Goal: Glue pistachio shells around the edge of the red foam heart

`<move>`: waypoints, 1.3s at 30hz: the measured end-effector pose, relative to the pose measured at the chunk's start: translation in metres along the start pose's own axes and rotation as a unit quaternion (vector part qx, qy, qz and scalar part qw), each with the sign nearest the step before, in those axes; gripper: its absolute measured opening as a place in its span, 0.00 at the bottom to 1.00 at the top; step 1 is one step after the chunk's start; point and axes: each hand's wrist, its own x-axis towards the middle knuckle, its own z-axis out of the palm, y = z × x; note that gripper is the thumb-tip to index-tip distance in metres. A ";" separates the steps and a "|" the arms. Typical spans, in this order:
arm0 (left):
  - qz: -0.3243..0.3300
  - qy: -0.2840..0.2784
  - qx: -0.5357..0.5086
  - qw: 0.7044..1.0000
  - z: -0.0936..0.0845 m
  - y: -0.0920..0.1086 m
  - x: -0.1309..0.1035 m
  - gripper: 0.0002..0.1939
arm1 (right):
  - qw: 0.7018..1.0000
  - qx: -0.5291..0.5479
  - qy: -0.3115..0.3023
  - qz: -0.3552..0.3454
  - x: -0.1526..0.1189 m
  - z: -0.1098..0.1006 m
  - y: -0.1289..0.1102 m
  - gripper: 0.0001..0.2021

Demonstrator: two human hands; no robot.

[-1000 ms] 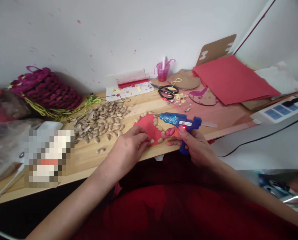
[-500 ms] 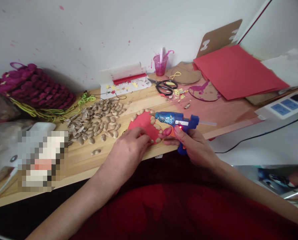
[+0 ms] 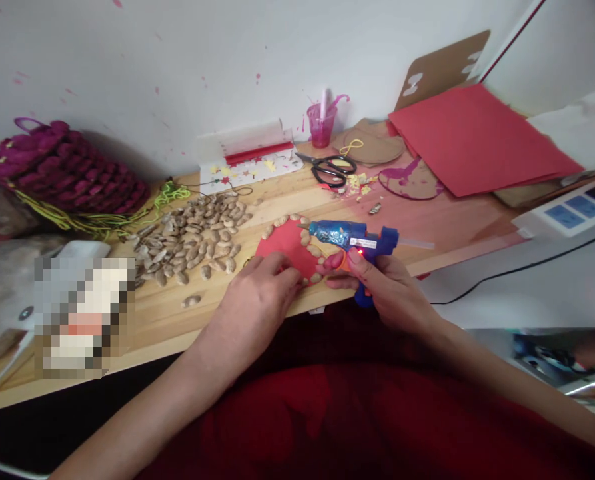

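Observation:
A blue hot glue gun (image 3: 340, 233) is gripped in my right hand (image 3: 390, 283). Its nozzle points left over the rim of a round red card (image 3: 287, 247), and a small red light glows on its body. Pale shells that look like peanut shells (image 3: 315, 251) line part of the card's edge. My left hand (image 3: 262, 287) rests on the near side of the card with its fingers curled in and pressed together at the edge. Whatever the fingertips pinch is hidden. A clear glue stick (image 3: 417, 244) sticks out of the gun's back.
A pile of loose shells (image 3: 192, 240) lies left of the card. Behind are black scissors (image 3: 332, 172), a pink-stained cup (image 3: 321, 127) and star confetti. Red sheets (image 3: 482, 143) and a power strip (image 3: 572, 210) are at the right; a purple shell-like basket (image 3: 72, 170) stands at the left.
The view has shifted slightly. Both hands keep nearly the same pose, and the glue gun stays over the card's rim.

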 end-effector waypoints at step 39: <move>-0.061 0.081 -0.197 0.975 0.003 -0.016 -0.014 0.07 | 0.999 0.048 -0.019 -0.007 0.000 0.003 0.005 0.11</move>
